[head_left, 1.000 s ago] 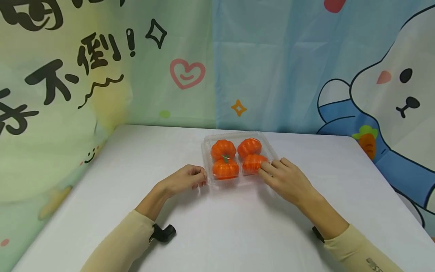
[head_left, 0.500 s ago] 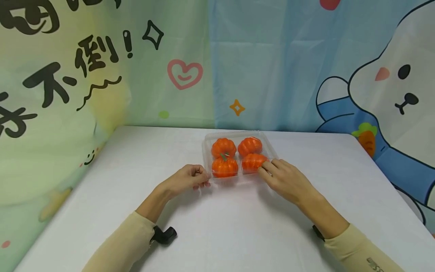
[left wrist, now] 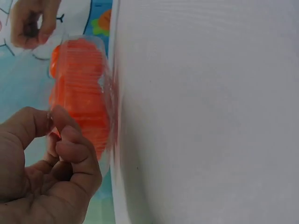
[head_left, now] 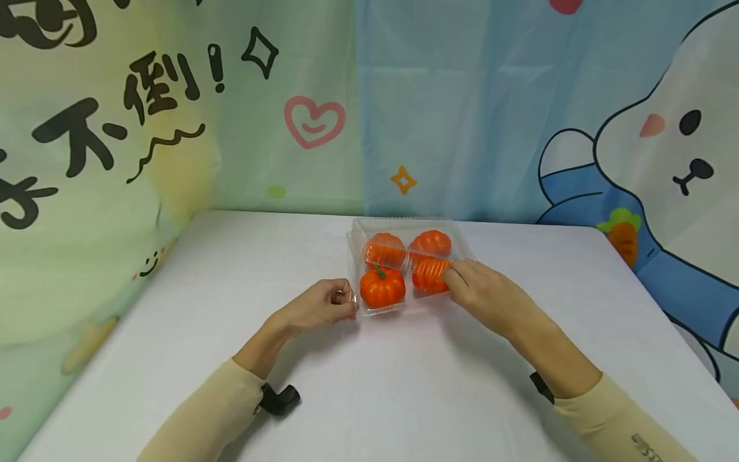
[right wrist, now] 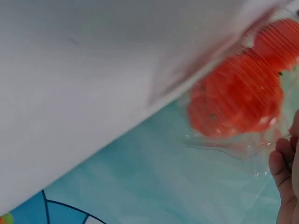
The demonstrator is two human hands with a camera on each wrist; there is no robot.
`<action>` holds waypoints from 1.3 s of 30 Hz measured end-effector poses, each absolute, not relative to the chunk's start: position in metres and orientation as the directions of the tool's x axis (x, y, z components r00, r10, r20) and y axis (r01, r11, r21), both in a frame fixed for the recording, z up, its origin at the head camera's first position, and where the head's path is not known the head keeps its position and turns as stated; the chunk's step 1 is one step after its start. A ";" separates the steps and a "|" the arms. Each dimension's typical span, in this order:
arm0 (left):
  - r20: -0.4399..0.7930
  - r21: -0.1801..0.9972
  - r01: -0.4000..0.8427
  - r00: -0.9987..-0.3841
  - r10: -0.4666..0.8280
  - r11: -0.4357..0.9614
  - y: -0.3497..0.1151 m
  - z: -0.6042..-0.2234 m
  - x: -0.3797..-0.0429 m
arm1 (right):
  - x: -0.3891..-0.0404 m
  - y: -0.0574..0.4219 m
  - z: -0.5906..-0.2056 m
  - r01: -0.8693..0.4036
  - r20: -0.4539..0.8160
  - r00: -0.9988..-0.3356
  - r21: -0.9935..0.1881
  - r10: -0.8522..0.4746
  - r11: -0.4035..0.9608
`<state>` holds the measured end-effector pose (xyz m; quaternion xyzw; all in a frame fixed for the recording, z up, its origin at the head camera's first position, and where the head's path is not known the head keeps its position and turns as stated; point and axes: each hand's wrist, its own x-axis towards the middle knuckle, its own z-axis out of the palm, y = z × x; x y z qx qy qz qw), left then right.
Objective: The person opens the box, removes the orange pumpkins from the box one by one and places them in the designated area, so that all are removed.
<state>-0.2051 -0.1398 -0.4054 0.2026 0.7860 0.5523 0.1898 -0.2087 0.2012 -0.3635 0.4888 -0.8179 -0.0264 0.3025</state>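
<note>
A clear plastic clamshell container (head_left: 389, 224) sits on the white table, holding several small orange pumpkins. The near-left pumpkin (head_left: 382, 288) has a green stem and shows through no ridged plastic. Ridged lid plastic (head_left: 428, 273) crosses the near-right one, its edge raised. At the front left corner my left hand (head_left: 323, 301) pinches the thin plastic edge between thumb and forefinger, as the left wrist view also shows. My right hand (head_left: 484, 292) grips the lid at the right side, with its fingertips partly hidden. Only some fingers of the right hand (right wrist: 283, 170) appear in the right wrist view.
The white table (head_left: 416, 385) spreads out in front of the container and to both sides. Behind it hangs a printed cloth backdrop (head_left: 427, 115) with a cartoon animal on the right. A black wrist camera (head_left: 280, 400) sticks out from the left sleeve.
The lid's front edge has lifted and swung back, so the near-left pumpkin shows uncovered. My right hand has risen slightly with the lid. The left hand has shifted a little right, against the corner.
</note>
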 end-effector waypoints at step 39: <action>-0.166 0.951 0.034 -0.780 0.603 0.306 -0.157 -0.406 -0.204 | -0.259 0.201 -0.332 -0.742 0.809 -0.586 -0.507 -0.056 0.439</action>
